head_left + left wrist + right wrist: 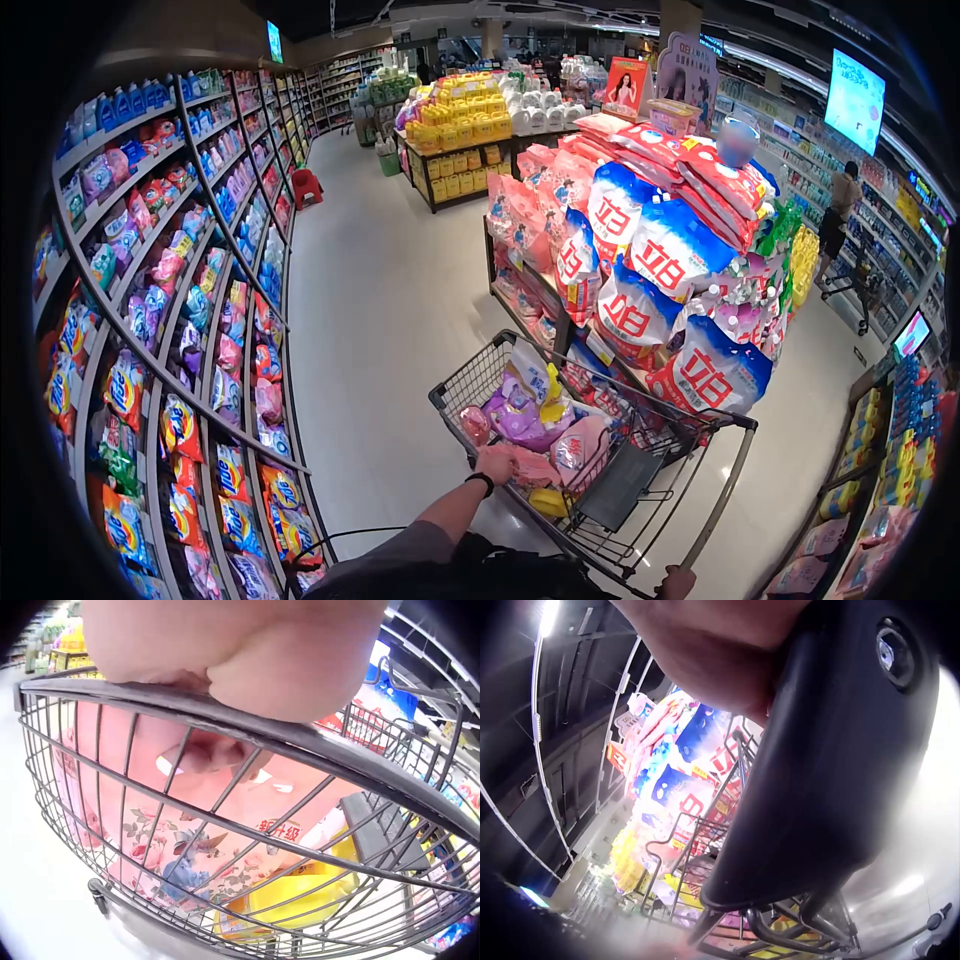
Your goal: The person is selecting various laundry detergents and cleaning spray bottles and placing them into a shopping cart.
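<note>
My left hand [496,463] reaches over the side rim of the shopping cart [462,372]. In the left wrist view its fingers [214,755] curl at the handle cutout of a pink flowered detergent bag [247,817], gripping it inside the basket. A yellow package [304,896] lies below that bag. Further along the basket sit a purple bag [520,412], another pink bag [580,448] and a small pink-red package [475,425]. My right hand [677,582] holds the cart's push handle [725,490]; in the right wrist view the thick black handle end [825,772] hides its fingers.
Shelves of detergent bags [125,390] line the left side. Stacked red, white and blue detergent bags [680,250] stand right beyond the cart. Yellow bottles [460,110] fill a display behind the aisle floor [370,250]. A person [840,210] stands far right.
</note>
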{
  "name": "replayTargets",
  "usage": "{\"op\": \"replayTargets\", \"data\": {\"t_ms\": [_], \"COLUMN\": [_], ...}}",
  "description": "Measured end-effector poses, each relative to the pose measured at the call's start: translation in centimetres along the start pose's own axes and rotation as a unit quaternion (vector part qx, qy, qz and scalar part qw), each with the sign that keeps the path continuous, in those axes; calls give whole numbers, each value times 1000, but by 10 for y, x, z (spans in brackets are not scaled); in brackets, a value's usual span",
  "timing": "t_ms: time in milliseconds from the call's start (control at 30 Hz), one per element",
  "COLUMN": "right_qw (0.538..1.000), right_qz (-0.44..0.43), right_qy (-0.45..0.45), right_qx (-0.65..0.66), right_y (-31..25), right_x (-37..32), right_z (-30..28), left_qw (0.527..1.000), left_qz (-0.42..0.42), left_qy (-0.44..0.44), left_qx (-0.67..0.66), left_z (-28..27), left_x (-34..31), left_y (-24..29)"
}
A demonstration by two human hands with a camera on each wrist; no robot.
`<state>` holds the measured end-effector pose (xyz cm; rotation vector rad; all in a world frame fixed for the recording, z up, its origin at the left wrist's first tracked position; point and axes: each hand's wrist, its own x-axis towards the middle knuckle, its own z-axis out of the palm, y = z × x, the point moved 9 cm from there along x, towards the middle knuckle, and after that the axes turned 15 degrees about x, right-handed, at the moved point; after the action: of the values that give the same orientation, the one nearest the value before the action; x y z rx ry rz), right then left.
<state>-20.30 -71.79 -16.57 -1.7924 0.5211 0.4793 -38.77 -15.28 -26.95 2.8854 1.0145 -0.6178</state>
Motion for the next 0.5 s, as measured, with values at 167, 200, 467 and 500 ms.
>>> {"op": "replayTargets", "data": {"t_ms": [167,200,467,500], "right_qw": [993,996,995,997], "right_qz": [-61,-25,26,-2], "right_qy": [98,80,81,74], "right_qx": [27,20,-44,-33], "right_y": [29,36,-20,-13], "right_x": [42,47,-73,-68], "right_z": [54,59,160,166], "left_qw": [999,998,994,992], "left_qz": [37,63,93,95], "left_qy": [-30,2,15,30], "left_qx": [-20,-29,-49,-81], "left_z": [-4,1,-26,-26], "left_x": [50,59,96,102], "left_y": [-55,-58,-141,-151]}}
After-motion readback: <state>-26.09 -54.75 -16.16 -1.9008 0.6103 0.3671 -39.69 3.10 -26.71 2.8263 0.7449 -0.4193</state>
